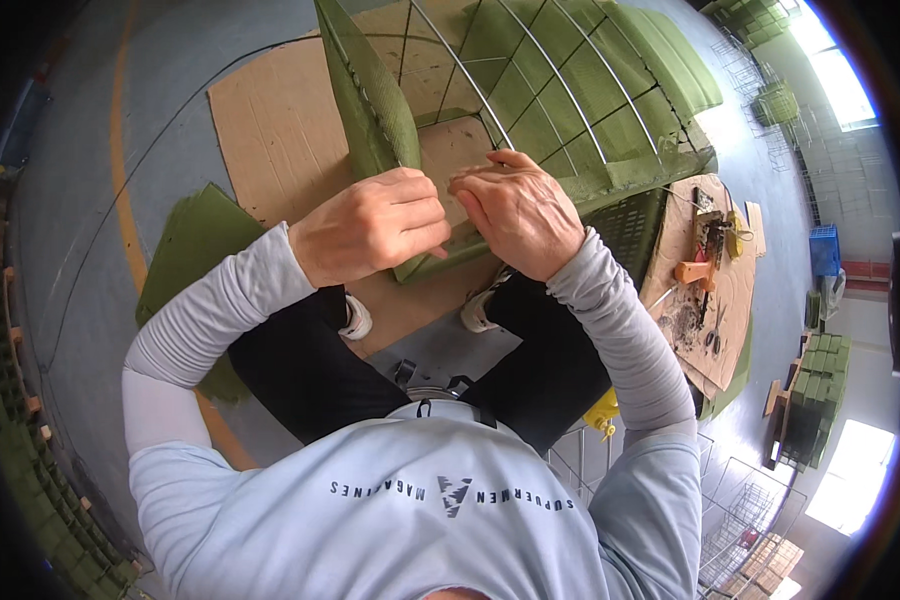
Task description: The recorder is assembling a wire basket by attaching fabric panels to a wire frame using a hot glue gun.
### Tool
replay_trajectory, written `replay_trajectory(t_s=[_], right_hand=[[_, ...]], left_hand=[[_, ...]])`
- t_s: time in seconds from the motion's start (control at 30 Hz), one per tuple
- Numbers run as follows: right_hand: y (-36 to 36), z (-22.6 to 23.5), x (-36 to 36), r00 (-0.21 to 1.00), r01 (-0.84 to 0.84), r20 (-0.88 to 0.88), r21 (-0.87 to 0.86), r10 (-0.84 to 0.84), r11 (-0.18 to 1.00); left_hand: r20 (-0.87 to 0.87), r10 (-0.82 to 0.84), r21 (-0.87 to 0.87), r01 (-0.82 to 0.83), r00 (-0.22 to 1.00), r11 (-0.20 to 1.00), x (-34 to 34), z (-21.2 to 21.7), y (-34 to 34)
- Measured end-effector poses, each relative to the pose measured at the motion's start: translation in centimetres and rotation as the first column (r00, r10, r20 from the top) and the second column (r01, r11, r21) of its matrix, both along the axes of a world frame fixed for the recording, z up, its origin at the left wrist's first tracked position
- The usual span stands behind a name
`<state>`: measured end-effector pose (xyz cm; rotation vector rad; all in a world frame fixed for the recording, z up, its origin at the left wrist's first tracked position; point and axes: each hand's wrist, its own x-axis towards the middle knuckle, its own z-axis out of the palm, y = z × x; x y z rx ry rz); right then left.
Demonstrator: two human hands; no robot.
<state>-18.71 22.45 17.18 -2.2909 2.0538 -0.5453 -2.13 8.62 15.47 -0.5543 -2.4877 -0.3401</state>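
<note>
A green fabric cover (365, 110) is fitted over a wire frame (545, 60), which stands in front of me between my feet. My left hand (375, 225) is closed with curled fingers at the lower end of the cover's left panel; what it grips is hidden behind the knuckles. Close beside it, my right hand (520, 212) is closed too, its fingers bent toward the left hand over the frame's near edge. Anything between its fingertips is too small or hidden to make out. Bare wires of the frame slant away beyond the right hand.
Flat cardboard (270, 130) lies under the frame. To the right, a cardboard-topped surface (685, 350) holds an orange-handled tool (692, 271), scissors (715, 330) and a yellow item (738, 235). A folded green piece (195, 250) lies left. Stacked green pieces (820, 385) stand far right.
</note>
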Motion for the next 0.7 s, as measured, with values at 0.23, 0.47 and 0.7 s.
replay_trajectory(t_s=[0.23, 0.47, 0.7], right_hand=[[0.8, -0.1, -4.0, 0.983, -0.153, 0.072, -0.175, 0.168, 0.973], [4.7, 0.9, -1.4, 0.995, 0.100, 0.030, -0.400, -0.096, 0.911], [4.0, -2.7, 5.0, 0.902, 0.330, -0.175, -0.306, -0.394, 0.893]], left_hand=[[0.113, -0.056, -0.011, 0.057, 0.992, 0.998, -2.6, 1.1, 2.3], [0.025, -0.043, 0.288, 0.034, 0.999, 0.957, -2.9, -0.2, 4.5], [-0.187, 0.129, 0.041, -0.124, 0.974, 0.991, -2.1, -2.9, 0.2]])
